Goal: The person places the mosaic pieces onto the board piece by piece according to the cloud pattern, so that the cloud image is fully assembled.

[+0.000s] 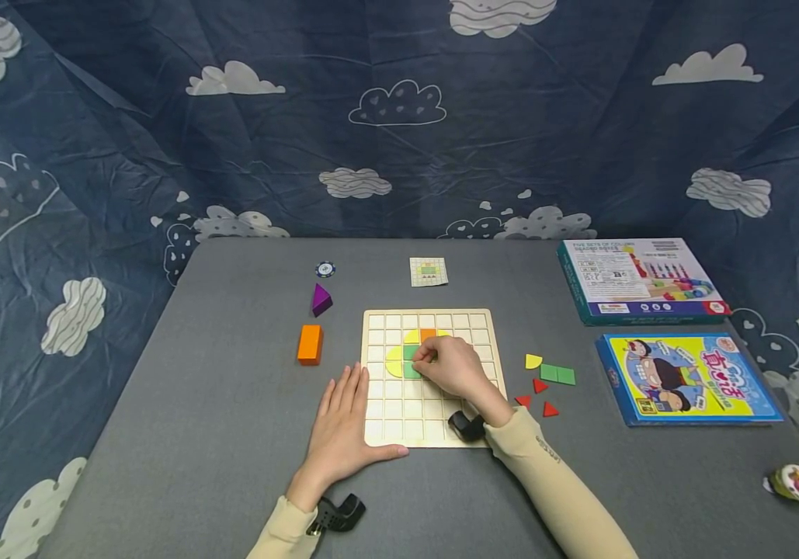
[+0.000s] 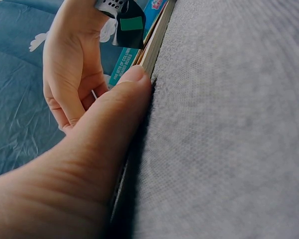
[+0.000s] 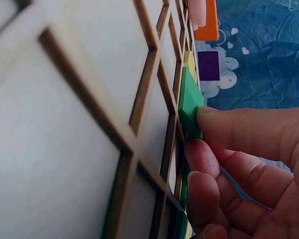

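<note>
While the left hand lies flat with straight fingers on the grey table, thumb against the wooden grid board's near-left edge, the right hand pinches a green tile between thumb and fingertips, tilted in a cell near the board's middle. Yellow and orange tiles sit just beside it. Orange block and purple block left of board; loose red tiles, two boxes right.

Both arms wear long, soft cream sleeves. A small black camera is strapped at each wrist.
</note>
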A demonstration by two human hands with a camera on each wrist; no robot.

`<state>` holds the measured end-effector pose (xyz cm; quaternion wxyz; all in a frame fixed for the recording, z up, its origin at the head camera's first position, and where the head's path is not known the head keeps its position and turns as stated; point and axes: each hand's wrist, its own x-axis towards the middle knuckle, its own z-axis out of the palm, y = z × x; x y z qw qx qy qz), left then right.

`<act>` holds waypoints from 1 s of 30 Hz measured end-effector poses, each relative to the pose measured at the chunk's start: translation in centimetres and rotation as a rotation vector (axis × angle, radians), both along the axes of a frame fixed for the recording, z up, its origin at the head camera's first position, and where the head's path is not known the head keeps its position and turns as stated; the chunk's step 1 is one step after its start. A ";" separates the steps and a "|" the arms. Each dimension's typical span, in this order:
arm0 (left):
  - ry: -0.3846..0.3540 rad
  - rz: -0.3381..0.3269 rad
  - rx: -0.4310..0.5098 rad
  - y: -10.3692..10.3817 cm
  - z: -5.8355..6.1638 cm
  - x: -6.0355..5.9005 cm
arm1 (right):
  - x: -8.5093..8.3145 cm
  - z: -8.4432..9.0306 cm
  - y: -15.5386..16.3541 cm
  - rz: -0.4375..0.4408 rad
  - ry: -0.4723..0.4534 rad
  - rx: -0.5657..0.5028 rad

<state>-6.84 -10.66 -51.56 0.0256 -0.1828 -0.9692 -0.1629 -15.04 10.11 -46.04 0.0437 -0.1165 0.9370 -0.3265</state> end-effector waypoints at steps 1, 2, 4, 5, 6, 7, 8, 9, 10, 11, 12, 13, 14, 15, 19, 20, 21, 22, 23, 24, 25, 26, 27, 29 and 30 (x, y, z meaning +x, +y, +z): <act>-0.002 0.000 0.000 0.0 0.0 0.0 | 0.0 0.0 0.0 -0.001 0.003 0.001; -0.002 0.000 -0.001 0.0 -0.1 0.0 | 0.0 -0.1 0.0 -0.002 0.005 0.002; 0.000 0.000 -0.002 0.0 -0.1 0.0 | -0.1 -0.2 0.0 -0.003 0.006 0.004; -0.001 0.000 -0.002 0.0 -0.1 -0.1 | -0.1 -0.2 0.1 -0.004 0.006 0.005; 0.000 -0.001 0.000 0.0 -0.1 -0.1 | -0.1 -0.2 0.1 -0.005 0.006 0.006; 0.002 -0.001 0.001 0.0 -0.1 -0.1 | -0.1 -0.2 0.1 -0.007 0.007 0.007; 0.002 -0.001 0.003 0.0 -0.1 -0.1 | -0.1 -0.2 0.1 -0.008 0.007 0.010; 0.001 -0.001 0.005 0.0 -0.1 -0.1 | -0.1 -0.3 0.1 -0.009 0.006 0.012; 0.000 -0.002 0.008 0.0 -0.1 0.0 | 0.0 -0.3 0.1 -0.009 0.006 0.013; 0.001 -0.002 0.010 0.1 -0.1 0.0 | 0.0 -0.2 0.1 -0.009 0.006 0.012; 0.000 -0.002 0.011 0.1 0.0 0.0 | 0.0 -0.2 0.2 -0.008 0.004 0.013; -0.001 -0.001 0.012 0.1 0.0 0.0 | 0.0 -0.2 0.2 -0.006 0.002 0.013; -0.003 -0.001 0.013 0.1 0.0 0.0 | 0.1 -0.2 0.2 -0.004 0.000 0.012; -0.006 0.000 0.012 0.1 0.0 0.0 | 0.1 -0.1 0.3 -0.002 -0.002 0.010; -0.011 0.004 0.009 0.1 -0.1 0.0 | 0.3 0.2 0.5 0.014 -0.010 0.006; -0.011 0.004 0.010 0.1 -0.1 0.0 | 0.4 0.3 0.7 0.019 -0.010 0.004; -0.011 0.004 0.012 0.1 -0.1 0.0 | 0.5 0.4 0.8 0.021 -0.011 -0.001; -0.011 0.004 0.014 0.1 -0.1 0.0 | 0.6 0.4 1.0 0.023 -0.011 -0.006; -0.012 0.004 0.018 0.1 -0.1 0.0 | 0.6 0.5 1.3 0.024 -0.012 -0.010; -0.012 0.004 0.021 0.1 -0.1 0.0 | 0.7 0.6 1.5 0.023 -0.012 -0.015; -0.011 0.003 0.024 0.1 -0.1 0.0 | 0.8 0.7 1.9 0.021 -0.010 -0.020; -0.010 0.003 0.028 0.1 -0.1 0.0 | 0.9 0.8 2.3 0.018 -0.010 -0.027; -0.013 0.003 0.032 0.1 -0.1 0.0 | 1.0 0.8 2.7 0.013 -0.012 -0.032; -0.012 0.002 0.037 0.1 0.0 0.1 | 1.2 0.9 3.7 0.007 -0.007 -0.040; -0.012 0.003 0.037 0.1 0.0 0.1 | 1.3 1.0 4.2 0.006 0.002 -0.045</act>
